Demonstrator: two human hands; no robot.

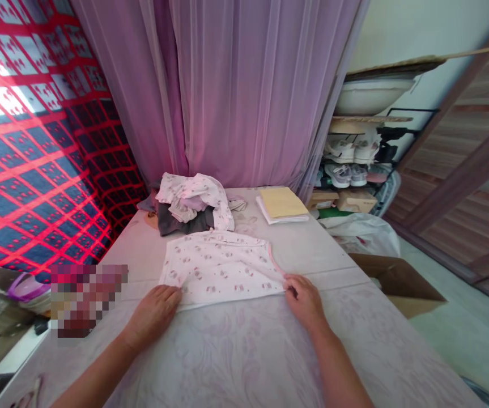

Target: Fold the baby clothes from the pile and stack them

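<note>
A small white garment [222, 266] with a scattered reddish print and pink edging lies spread on the table; whether it is a top or a bottom I cannot tell. At its near left corner, my left hand [159, 306] is closed on the cloth, fingers together and thumb hidden. My right hand [305, 297] pinches the near right corner by the pink edge. Just beyond it is a heap of crumpled clothes [197, 195], with white printed cloth on top of dark grey cloth.
Folded yellow cloth [282, 202] lies on white cloth at the table's [236, 357] far right. A purple curtain [244, 90] hangs behind. To the right stand a shoe rack [350, 156] and an open cardboard box [397, 277]. A red checked cloth [35, 141] hangs at left.
</note>
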